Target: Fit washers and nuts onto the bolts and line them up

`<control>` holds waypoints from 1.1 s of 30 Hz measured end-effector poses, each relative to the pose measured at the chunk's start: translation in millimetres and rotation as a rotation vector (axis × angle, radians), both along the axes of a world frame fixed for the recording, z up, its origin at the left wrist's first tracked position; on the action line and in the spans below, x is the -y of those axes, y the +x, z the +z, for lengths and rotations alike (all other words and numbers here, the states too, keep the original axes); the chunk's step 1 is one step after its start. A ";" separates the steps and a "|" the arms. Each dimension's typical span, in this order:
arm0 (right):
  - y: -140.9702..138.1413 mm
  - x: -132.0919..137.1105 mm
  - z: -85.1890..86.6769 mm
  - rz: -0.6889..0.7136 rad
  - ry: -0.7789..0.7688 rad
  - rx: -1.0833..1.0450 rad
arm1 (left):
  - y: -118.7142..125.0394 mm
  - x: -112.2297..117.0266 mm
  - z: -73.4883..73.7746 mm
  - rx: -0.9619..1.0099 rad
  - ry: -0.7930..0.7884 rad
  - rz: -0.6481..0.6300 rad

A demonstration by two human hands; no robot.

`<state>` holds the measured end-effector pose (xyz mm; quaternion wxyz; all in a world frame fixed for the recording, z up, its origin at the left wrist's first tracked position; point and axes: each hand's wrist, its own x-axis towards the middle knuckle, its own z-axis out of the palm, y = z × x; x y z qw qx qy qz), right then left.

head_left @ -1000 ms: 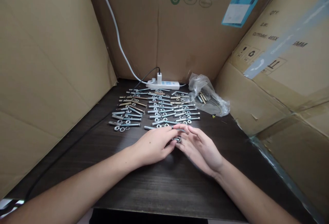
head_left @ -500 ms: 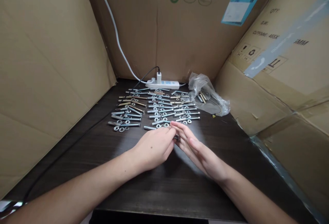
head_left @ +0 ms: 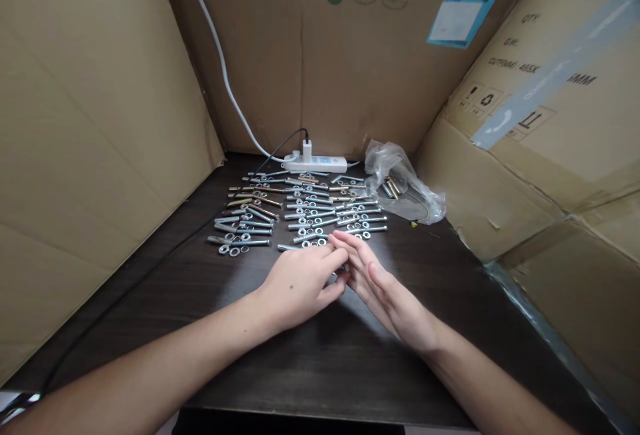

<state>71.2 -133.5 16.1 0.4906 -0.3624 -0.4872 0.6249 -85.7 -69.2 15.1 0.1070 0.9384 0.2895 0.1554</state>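
Observation:
My left hand (head_left: pixel 306 282) is closed in a pinch, its thumb and fingertips around a small shiny metal piece (head_left: pixel 337 272) that is mostly hidden. Against those fingertips stands my right hand (head_left: pixel 380 288), palm turned left, with its fingers stretched out flat. Just beyond both hands, an expansion bolt sleeve (head_left: pixel 286 247) pokes out past the left knuckles. Farther back lie rows of expansion bolts (head_left: pixel 245 242) with their nuts and washers (head_left: pixel 235 252) laid beside them, mostly silver and some brass-coloured.
A white power strip (head_left: pixel 316 164) with a plugged-in adapter sits at the back. To its right is a clear plastic bag (head_left: pixel 405 185) with a few bolts inside. A black cable (head_left: pixel 150 263) crosses the dark table on the left. Cardboard boxes (head_left: pixel 260 42) wall in three sides.
My left thumb and fingers have shifted around the small metal piece, and a shinier part of it shows now. The right hand stays nearly still. The view has moved slightly.

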 end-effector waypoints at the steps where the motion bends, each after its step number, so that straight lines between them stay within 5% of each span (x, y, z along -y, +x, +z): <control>1: 0.1 -2.2 -1.4 -0.034 -0.007 0.009 | -0.8 -1.1 0.4 0.038 -0.010 -0.001; 7: 4.9 -17.1 -8.1 -0.160 0.019 0.188 | -5.1 -6.6 3.2 0.199 -0.086 -0.024; 16: 8.9 -20.5 -8.1 -0.209 -0.021 0.188 | -6.7 -9.6 0.1 0.222 -0.118 -0.037; 33: 13.2 -21.4 -17.9 -0.227 0.232 0.564 | -7.1 -10.2 -2.2 0.271 -0.219 -0.030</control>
